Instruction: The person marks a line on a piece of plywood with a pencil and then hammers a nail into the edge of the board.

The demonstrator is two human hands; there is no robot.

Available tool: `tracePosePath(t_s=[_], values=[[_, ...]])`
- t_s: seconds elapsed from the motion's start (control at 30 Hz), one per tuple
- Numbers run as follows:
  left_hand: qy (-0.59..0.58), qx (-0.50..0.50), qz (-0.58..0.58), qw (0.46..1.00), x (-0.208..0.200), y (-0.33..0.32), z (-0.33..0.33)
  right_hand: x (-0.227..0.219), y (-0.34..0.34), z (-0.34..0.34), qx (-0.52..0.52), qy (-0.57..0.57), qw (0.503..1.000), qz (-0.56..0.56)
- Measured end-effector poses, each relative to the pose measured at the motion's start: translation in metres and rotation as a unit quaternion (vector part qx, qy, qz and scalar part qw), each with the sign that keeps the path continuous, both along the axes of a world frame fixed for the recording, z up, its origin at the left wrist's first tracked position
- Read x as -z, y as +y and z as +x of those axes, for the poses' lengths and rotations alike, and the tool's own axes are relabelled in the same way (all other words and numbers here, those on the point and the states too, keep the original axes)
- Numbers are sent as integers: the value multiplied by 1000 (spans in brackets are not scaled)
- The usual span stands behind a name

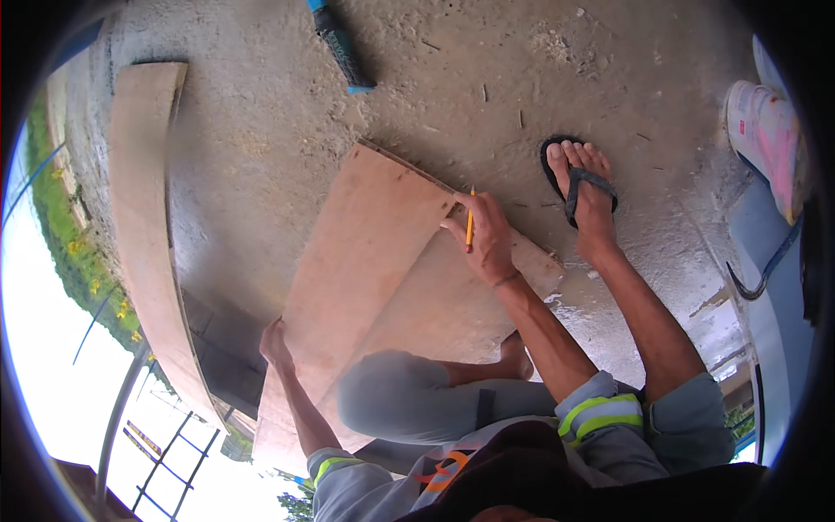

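Note:
A plywood sheet [348, 235] lies slanted before me, its upper part over a second plywood piece [474, 278]. My left hand [277, 345] is closed on the sheet's left edge, with the fingertips partly hidden. At the far right corner of the sheet, my right hand [487, 237] has a yellow pencil [470, 222] held between its fingers, the point facing away from me. The thumb and fingertips of that hand are at the sheet's edge.
Beyond the sheet lies a tool with a blue and black handle [339, 48] on rough concrete [452, 104]. A long plywood strip [139, 174] stretches along the left. My sandalled foot [587, 187] is at right, near a pink-white bundle [770, 139] and a dark hook [765, 274].

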State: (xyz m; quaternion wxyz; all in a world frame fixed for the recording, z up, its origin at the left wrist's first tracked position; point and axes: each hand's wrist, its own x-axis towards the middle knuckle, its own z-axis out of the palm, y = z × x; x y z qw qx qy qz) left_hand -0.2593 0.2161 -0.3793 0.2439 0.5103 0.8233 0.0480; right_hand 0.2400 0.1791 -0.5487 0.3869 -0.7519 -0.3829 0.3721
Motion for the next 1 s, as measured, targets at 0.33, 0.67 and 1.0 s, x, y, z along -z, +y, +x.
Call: tracePosePath(t_s=[0.33, 0.67, 1.0], values=[[54, 65, -67, 994, 5, 37, 57, -4, -1, 5, -22, 7, 1000, -12], [-78, 311, 12, 947, 106, 136, 276, -7, 1, 4, -40, 2, 999, -24], [-132, 217, 10, 967, 131, 151, 318, -4, 0, -1, -58, -43, 997, -7]])
